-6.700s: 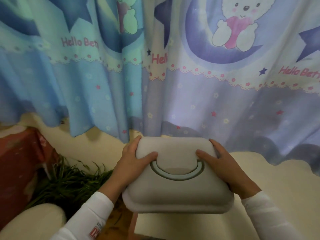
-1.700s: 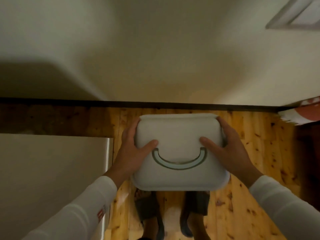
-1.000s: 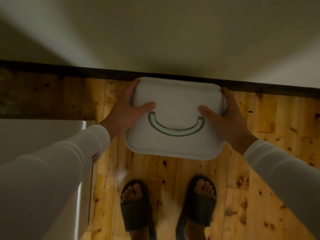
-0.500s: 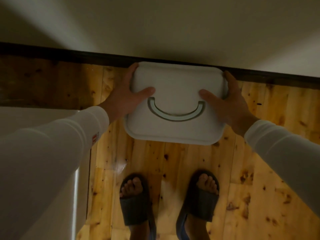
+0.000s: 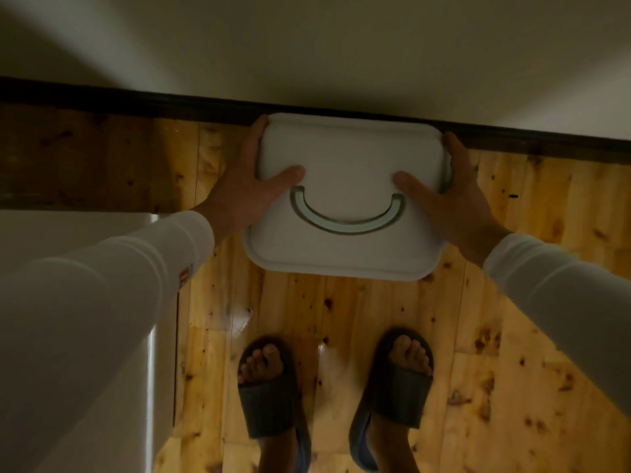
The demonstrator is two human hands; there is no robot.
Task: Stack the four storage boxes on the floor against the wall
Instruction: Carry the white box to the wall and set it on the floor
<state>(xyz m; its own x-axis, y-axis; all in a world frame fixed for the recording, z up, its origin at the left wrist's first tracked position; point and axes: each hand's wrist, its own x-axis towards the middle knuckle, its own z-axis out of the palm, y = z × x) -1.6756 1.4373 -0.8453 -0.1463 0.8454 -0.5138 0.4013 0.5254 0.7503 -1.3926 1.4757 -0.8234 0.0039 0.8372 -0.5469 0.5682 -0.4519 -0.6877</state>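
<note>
Two hands [image 5: 249, 191] [image 5: 447, 206] on white storage box [image 5: 348, 165] by wall [image 5: 341, 46]

Nothing readable here. The left sleeve [image 5: 102, 302] carries a small red and white tag [image 5: 184, 274] near the cuff, too small and blurred to make out any letters. The box [image 5: 345, 196] lid is plain, with no label or print.
</note>
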